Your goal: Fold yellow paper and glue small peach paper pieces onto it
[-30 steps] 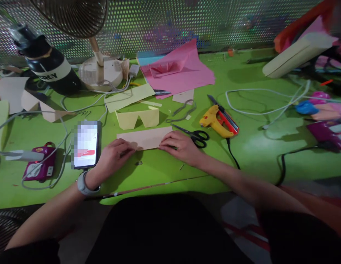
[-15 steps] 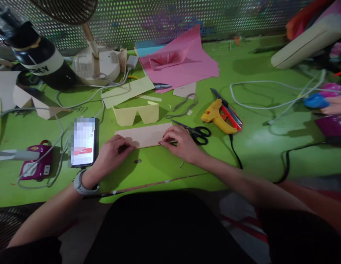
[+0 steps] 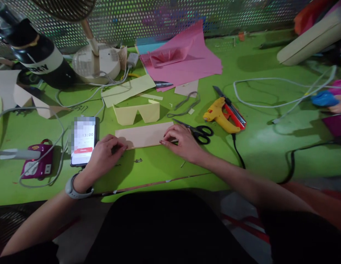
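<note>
A pale pink strip of folded paper [image 3: 144, 135] lies flat on the green table before me. My left hand [image 3: 107, 152] pinches its left end near the front edge. At the right end, my right hand [image 3: 181, 141] grips the paper between thumb and fingers. Black-handled scissors [image 3: 205, 134] lie beside my right hand, their blades partly behind it. Just beyond the strip stands a yellow paper cutout shaped like glasses [image 3: 137, 113]. A phone [image 3: 84, 143] with a lit screen is next to my left hand.
A yellow glue gun [image 3: 221, 115] and a red cutter knife [image 3: 236, 115] lie to the right. Pink paper sheets [image 3: 206, 66] are at the back. A black bottle [image 3: 44, 58], fan base [image 3: 110, 62] and purple power adapter [image 3: 38, 161] stand left; white cables [image 3: 258, 106] cross the table.
My left hand has slid left along the strip's front edge toward its left end. My right hand stays at the right end. The view has shifted slightly.
</note>
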A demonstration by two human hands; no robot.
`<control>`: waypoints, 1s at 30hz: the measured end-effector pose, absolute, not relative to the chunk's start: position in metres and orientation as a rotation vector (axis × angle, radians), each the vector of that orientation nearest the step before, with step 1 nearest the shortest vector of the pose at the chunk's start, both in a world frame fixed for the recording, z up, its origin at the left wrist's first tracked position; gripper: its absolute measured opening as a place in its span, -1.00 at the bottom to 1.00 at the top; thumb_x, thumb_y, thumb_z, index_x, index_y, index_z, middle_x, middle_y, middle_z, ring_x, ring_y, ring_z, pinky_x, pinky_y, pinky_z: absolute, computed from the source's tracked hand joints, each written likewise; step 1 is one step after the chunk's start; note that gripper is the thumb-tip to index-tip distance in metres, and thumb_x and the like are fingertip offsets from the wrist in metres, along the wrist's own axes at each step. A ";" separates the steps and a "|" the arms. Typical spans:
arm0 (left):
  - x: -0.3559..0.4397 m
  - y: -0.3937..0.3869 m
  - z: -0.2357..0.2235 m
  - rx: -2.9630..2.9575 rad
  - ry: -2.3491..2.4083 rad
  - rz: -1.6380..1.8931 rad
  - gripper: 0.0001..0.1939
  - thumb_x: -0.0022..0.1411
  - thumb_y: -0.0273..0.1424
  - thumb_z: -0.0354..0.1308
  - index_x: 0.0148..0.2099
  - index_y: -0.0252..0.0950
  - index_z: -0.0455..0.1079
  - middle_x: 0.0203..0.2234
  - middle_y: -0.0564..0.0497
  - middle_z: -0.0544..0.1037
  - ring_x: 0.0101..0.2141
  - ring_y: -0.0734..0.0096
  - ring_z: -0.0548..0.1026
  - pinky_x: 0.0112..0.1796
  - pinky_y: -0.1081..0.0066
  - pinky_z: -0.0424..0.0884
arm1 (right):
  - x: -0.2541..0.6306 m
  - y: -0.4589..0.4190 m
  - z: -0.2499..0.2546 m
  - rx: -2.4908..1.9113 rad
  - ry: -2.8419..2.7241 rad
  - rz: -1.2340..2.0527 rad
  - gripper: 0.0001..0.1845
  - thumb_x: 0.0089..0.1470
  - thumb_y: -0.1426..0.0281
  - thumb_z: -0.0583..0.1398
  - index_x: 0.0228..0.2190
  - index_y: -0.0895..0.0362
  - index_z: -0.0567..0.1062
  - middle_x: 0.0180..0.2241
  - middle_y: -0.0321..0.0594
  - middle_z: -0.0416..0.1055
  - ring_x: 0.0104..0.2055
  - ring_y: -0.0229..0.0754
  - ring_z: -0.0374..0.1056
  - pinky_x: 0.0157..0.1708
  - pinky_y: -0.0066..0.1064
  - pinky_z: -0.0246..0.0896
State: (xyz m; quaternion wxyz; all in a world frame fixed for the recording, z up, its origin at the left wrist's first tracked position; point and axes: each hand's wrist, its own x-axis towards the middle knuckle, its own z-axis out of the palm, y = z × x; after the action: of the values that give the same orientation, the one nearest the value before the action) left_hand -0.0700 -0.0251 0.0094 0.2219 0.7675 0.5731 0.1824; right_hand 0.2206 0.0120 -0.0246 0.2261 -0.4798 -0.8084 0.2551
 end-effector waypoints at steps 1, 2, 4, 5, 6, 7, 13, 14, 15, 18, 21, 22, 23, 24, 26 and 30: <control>-0.071 -0.026 0.009 2.166 1.600 0.499 -0.82 0.30 -0.33 0.11 -0.31 -0.29 0.44 -0.37 -0.05 0.48 -0.36 0.33 0.48 -0.33 0.32 0.42 | 0.221 0.012 -0.025 -1.322 -2.227 0.703 -0.78 0.16 0.24 0.22 -0.45 0.09 0.46 -0.29 -0.22 0.39 -0.17 -0.05 0.30 -0.09 -0.08 0.13; -0.070 -0.028 0.010 2.236 1.636 0.493 -0.83 0.30 -0.33 0.11 -0.31 -0.29 0.45 -0.36 -0.06 0.49 -0.34 0.30 0.49 -0.32 0.30 0.42 | 0.221 0.012 -0.025 -1.323 -2.224 0.704 -0.77 0.16 0.23 0.21 -0.45 0.09 0.47 -0.29 -0.21 0.39 -0.17 -0.05 0.30 -0.09 -0.08 0.13; -0.065 -0.035 0.012 2.466 1.711 0.500 -0.85 0.32 -0.36 0.10 -0.23 -0.29 0.46 -0.29 -0.10 0.55 -0.26 0.21 0.51 -0.25 0.23 0.42 | 0.221 0.013 -0.026 -1.326 -2.219 0.713 -0.77 0.16 0.22 0.21 -0.46 0.09 0.47 -0.28 -0.21 0.39 -0.17 -0.05 0.30 -0.08 -0.06 0.13; -0.060 -0.039 0.014 2.614 1.713 0.503 -0.85 0.33 -0.39 0.09 -0.15 -0.29 0.46 -0.21 -0.12 0.57 -0.18 0.17 0.51 -0.18 0.18 0.41 | 0.221 0.013 -0.026 -1.330 -2.220 0.717 -0.76 0.16 0.23 0.20 -0.46 0.09 0.47 -0.28 -0.21 0.39 -0.17 -0.05 0.31 -0.07 -0.05 0.13; -0.053 -0.044 0.015 2.772 1.652 0.512 -0.80 0.34 -0.42 0.07 -0.03 -0.29 0.44 -0.10 -0.13 0.56 -0.09 0.15 0.50 -0.09 0.15 0.39 | 0.221 0.013 -0.026 -1.334 -2.222 0.719 -0.77 0.16 0.23 0.20 -0.46 0.09 0.47 -0.27 -0.21 0.40 -0.16 -0.05 0.31 -0.06 -0.05 0.13; -0.045 -0.049 0.017 2.909 1.482 0.472 -0.70 0.36 -0.48 0.03 0.11 -0.30 0.37 0.05 -0.15 0.50 0.05 0.14 0.44 0.03 0.13 0.33 | 0.221 0.013 -0.026 -1.338 -2.226 0.717 -0.78 0.15 0.24 0.21 -0.46 0.09 0.47 -0.26 -0.21 0.41 -0.16 -0.05 0.31 -0.06 -0.04 0.13; -0.002 -0.060 0.001 2.909 1.115 0.199 -0.09 0.33 0.10 -0.17 0.42 -0.52 -0.20 0.34 -0.30 0.08 0.34 0.07 -0.01 0.31 0.00 -0.25 | 0.220 0.013 -0.024 -1.343 -2.228 0.690 -0.88 0.11 0.34 0.24 -0.45 0.08 0.49 -0.28 -0.21 0.42 -0.16 -0.05 0.33 -0.06 -0.09 0.13; 0.000 -0.059 -0.003 2.878 1.164 0.203 0.00 0.29 0.17 -0.20 0.43 -0.53 -0.28 0.34 -0.32 0.06 0.35 0.03 -0.02 0.30 -0.04 -0.32 | 0.220 0.013 -0.024 -1.339 -2.223 0.693 -0.90 0.10 0.35 0.24 -0.45 0.08 0.49 -0.28 -0.21 0.43 -0.17 -0.06 0.33 -0.06 -0.09 0.13; 0.001 -0.057 -0.008 2.854 1.202 0.214 0.04 0.26 0.21 -0.21 0.43 -0.52 -0.35 0.34 -0.34 0.05 0.34 0.00 -0.02 0.29 -0.08 -0.36 | 0.220 0.013 -0.024 -1.334 -2.218 0.697 -0.91 0.09 0.37 0.25 -0.45 0.08 0.49 -0.28 -0.21 0.43 -0.17 -0.06 0.33 -0.06 -0.09 0.14; -0.002 -0.053 -0.016 2.814 1.245 0.249 0.08 0.24 0.22 -0.19 0.43 -0.48 -0.45 0.35 -0.34 0.03 0.34 -0.05 -0.01 0.28 -0.11 -0.39 | 0.221 0.014 -0.025 -1.313 -2.199 0.721 -0.92 0.08 0.39 0.25 -0.45 0.09 0.48 -0.27 -0.21 0.44 -0.17 -0.07 0.33 -0.06 -0.09 0.15; -0.003 -0.050 -0.016 2.798 1.243 0.256 0.07 0.24 0.21 -0.16 0.44 -0.46 -0.45 0.36 -0.33 0.00 0.34 -0.03 -0.02 0.29 -0.07 -0.36 | 0.224 0.016 -0.024 -1.282 -2.177 0.780 -0.92 0.07 0.40 0.24 -0.46 0.09 0.48 -0.27 -0.21 0.45 -0.17 -0.08 0.34 -0.07 -0.10 0.17; -0.003 -0.050 -0.015 2.792 1.244 0.256 0.06 0.25 0.20 -0.15 0.44 -0.46 -0.44 0.36 -0.32 -0.01 0.35 -0.01 -0.03 0.30 -0.05 -0.35 | 0.226 0.017 -0.024 -1.272 -2.174 0.802 -0.92 0.07 0.41 0.24 -0.46 0.09 0.48 -0.26 -0.21 0.45 -0.17 -0.08 0.34 -0.06 -0.10 0.18; -0.003 -0.049 -0.014 2.785 1.244 0.256 0.05 0.25 0.19 -0.14 0.44 -0.45 -0.43 0.36 -0.31 -0.02 0.35 0.01 -0.04 0.30 -0.03 -0.34 | 0.227 0.017 -0.023 -1.266 -2.173 0.822 -0.92 0.07 0.41 0.24 -0.46 0.09 0.48 -0.25 -0.20 0.45 -0.16 -0.08 0.34 -0.07 -0.11 0.18; -0.003 -0.049 -0.014 2.777 1.243 0.254 0.04 0.26 0.18 -0.13 0.44 -0.44 -0.42 0.37 -0.30 -0.02 0.35 0.02 -0.05 0.30 -0.01 -0.34 | 0.228 0.018 -0.022 -1.266 -2.175 0.834 -0.92 0.07 0.41 0.24 -0.46 0.09 0.49 -0.24 -0.19 0.46 -0.16 -0.08 0.34 -0.07 -0.12 0.19; -0.002 -0.048 -0.013 2.762 1.241 0.253 0.02 0.27 0.17 -0.13 0.44 -0.42 -0.42 0.37 -0.28 -0.03 0.35 0.04 -0.04 0.31 0.00 -0.32 | 0.229 0.018 -0.020 -1.277 -2.194 0.830 -0.92 0.08 0.41 0.23 -0.46 0.10 0.49 -0.22 -0.17 0.45 -0.16 -0.07 0.33 -0.09 -0.13 0.20; -0.002 -0.047 -0.012 2.735 1.237 0.247 0.01 0.28 0.15 -0.11 0.44 -0.38 -0.46 0.37 -0.27 -0.03 0.35 0.06 -0.04 0.31 0.01 -0.30 | 0.228 0.017 -0.018 -1.292 -2.249 0.740 -0.91 0.11 0.41 0.22 -0.45 0.11 0.48 -0.23 -0.17 0.45 -0.16 -0.07 0.32 -0.08 -0.13 0.17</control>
State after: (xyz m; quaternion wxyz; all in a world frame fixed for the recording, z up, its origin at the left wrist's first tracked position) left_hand -0.0016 -0.0475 -0.0117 0.0648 0.9061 0.4099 0.0817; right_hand 0.2282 0.0172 -0.0180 0.2204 -0.4673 -0.8134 0.2675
